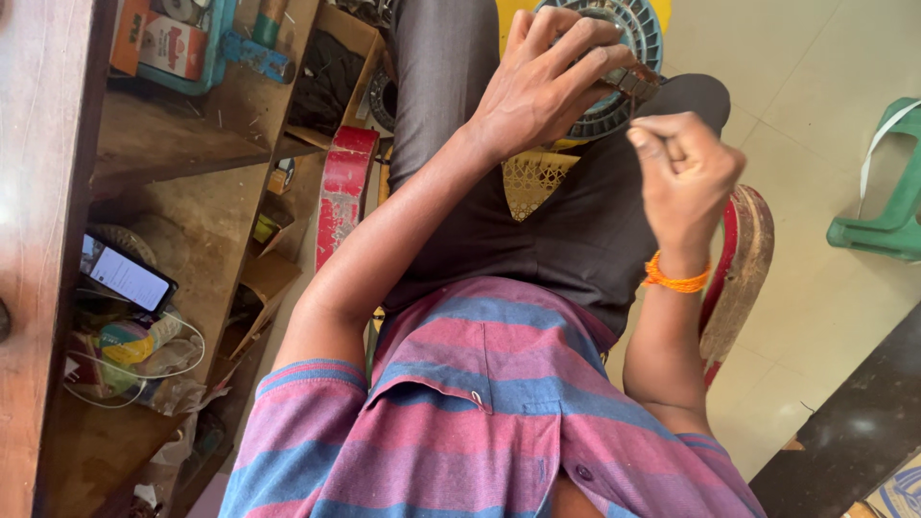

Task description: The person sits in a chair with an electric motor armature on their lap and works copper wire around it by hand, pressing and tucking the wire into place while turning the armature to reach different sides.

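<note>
Pale floor tiles (815, 317) lay right, cluttered wooden shelves (182, 192) left. The round grey fan motor (614, 67) rested on the far lap, its face up. The left hand (547, 82) gripped it; the right hand (686, 173), just beside, was fisted, its contents hidden.

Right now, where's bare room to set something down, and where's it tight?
Free: the tiled floor between the red stool and the green chair. Crowded: the wooden shelves, with a phone, boxes and wires. The lap is taken: left hand on the round grille, right hand closed beside it.
</note>
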